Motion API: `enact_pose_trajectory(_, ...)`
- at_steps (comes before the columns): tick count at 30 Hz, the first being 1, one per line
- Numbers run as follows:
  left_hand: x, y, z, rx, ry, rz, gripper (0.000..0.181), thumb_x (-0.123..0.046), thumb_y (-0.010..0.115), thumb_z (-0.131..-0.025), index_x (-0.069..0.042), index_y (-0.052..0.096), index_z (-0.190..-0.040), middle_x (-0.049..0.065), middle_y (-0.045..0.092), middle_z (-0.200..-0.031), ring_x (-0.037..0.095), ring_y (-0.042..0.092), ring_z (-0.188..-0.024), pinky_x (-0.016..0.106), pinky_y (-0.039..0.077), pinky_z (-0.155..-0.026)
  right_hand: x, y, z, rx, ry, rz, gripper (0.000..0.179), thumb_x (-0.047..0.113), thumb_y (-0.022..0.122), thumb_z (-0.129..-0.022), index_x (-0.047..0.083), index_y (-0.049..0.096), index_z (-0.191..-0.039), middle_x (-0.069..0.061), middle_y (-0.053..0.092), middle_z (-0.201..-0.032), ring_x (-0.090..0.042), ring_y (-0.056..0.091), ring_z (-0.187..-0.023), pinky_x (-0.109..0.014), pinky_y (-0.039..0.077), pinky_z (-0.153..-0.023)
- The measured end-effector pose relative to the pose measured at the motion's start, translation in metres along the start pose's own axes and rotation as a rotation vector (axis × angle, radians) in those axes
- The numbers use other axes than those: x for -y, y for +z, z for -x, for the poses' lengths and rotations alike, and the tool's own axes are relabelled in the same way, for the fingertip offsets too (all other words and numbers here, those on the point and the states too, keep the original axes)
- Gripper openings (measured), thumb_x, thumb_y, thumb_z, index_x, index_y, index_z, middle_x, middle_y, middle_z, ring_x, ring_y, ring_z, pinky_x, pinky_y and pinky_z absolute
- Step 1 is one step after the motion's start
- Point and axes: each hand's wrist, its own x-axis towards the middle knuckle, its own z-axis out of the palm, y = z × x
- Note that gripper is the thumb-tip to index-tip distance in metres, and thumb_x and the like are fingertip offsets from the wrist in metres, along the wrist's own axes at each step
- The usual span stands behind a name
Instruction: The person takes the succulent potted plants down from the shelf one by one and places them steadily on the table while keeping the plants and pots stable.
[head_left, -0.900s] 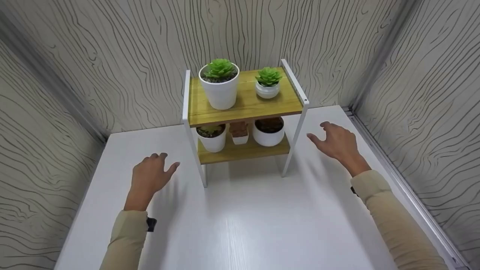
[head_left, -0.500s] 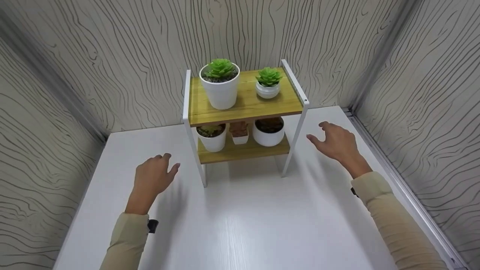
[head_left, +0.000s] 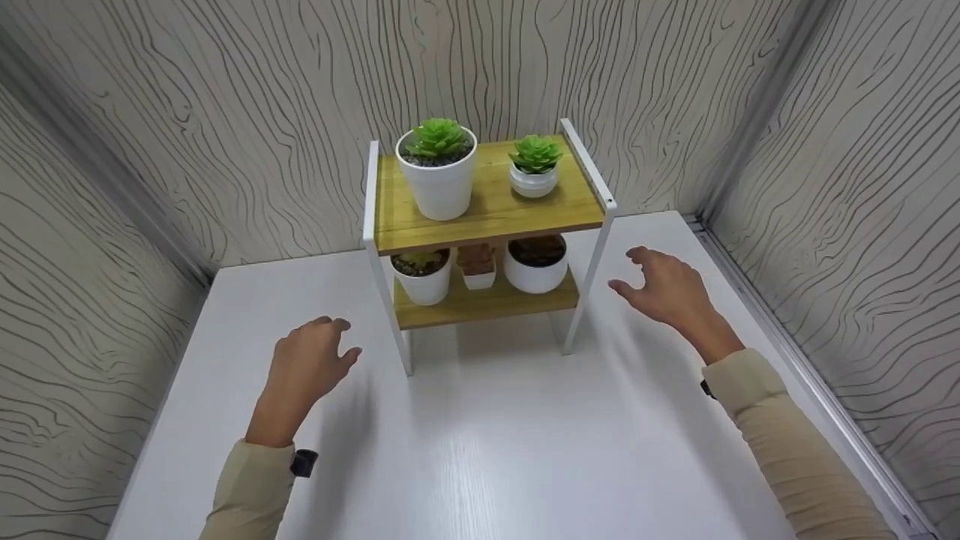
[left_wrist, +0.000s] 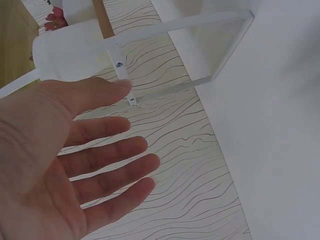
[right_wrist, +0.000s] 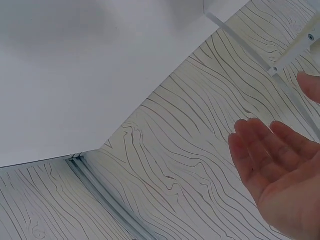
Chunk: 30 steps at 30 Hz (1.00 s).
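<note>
A two-tier shelf (head_left: 495,217) with wooden boards and a white frame stands between my hands. On its top board are a large potted succulent (head_left: 439,180) at left and a small potted succulent (head_left: 534,169) at right. The lower board holds a white pot (head_left: 425,285), a small square pot (head_left: 480,279) and a round white pot (head_left: 537,275), their plants partly hidden by the top board. My left hand (head_left: 306,367) hovers left of the shelf, fingers relaxed and apart from it. To the shelf's right, my right hand (head_left: 667,292) is likewise raised, holding nothing.
The shelf stands on a white table (head_left: 495,442). Wood-grain patterned walls (head_left: 300,112) close in the back and both sides, with a metal rail (head_left: 810,375) along the right edge. A reddish plant (left_wrist: 55,19) shows beyond the frame in the left wrist view.
My left hand has shifted slightly right and toward me, its fingers tipping inward. The right hand has moved very slightly left. The shelf and pots stay in place.
</note>
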Motion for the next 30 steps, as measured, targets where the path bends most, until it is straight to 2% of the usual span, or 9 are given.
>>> enact_pose_trajectory(3,-0.006,-0.003,0.002,-0.023,0.012,0.032,0.037,-0.02,0.083,-0.089,0.003,0.076,-0.118,0.023,0.078,-0.112,0.036,0.076,-0.087,0.05,0.064,-0.072,0.003,-0.002,0.002,0.024,0.009,-0.02,0.059,0.033,0.075,-0.096,-0.007,0.061,-0.137,-0.03,0.07,-0.129,-0.046,0.072,-0.109,-0.063,0.059,-0.086)
enact_pose_trajectory(8,-0.016,-0.007,0.004,-0.068,0.026,0.088,0.036,-0.02,0.083,-0.09,0.005,0.076,-0.115,0.022,0.079,-0.111,0.038,0.077,-0.097,0.051,0.064,-0.082,0.008,-0.004,0.004,0.049,0.023,-0.058,0.059,0.029,0.076,-0.095,-0.006,0.06,-0.14,-0.029,0.069,-0.133,-0.046,0.071,-0.114,-0.063,0.059,-0.089)
enact_pose_trajectory(17,-0.025,-0.009,0.007,-0.162,0.069,0.162,0.027,-0.02,0.084,-0.089,0.0,0.078,-0.106,0.017,0.081,-0.104,0.034,0.078,-0.091,0.048,0.064,-0.079,0.013,-0.004,0.005,0.078,0.032,-0.13,0.058,0.025,0.076,-0.095,-0.006,0.058,-0.141,-0.028,0.066,-0.139,-0.047,0.068,-0.121,-0.063,0.057,-0.095)
enact_pose_trajectory(24,-0.032,-0.012,0.008,-0.192,0.088,0.278,0.023,-0.016,0.087,-0.086,-0.002,0.079,-0.103,0.013,0.08,-0.094,0.026,0.076,-0.084,0.042,0.065,-0.077,0.016,-0.004,0.006,0.112,0.056,-0.194,0.058,0.024,0.076,-0.096,-0.005,0.057,-0.142,-0.028,0.064,-0.142,-0.047,0.066,-0.125,-0.062,0.056,-0.099)
enact_pose_trajectory(30,-0.042,-0.016,0.009,-0.183,0.081,0.335,0.025,-0.013,0.088,-0.085,-0.003,0.08,-0.106,0.011,0.08,-0.098,0.025,0.076,-0.09,0.04,0.066,-0.078,0.019,-0.005,0.006,0.136,0.067,-0.222,0.06,0.024,0.077,-0.095,-0.004,0.056,-0.144,-0.027,0.063,-0.144,-0.047,0.064,-0.127,-0.06,0.057,-0.101)
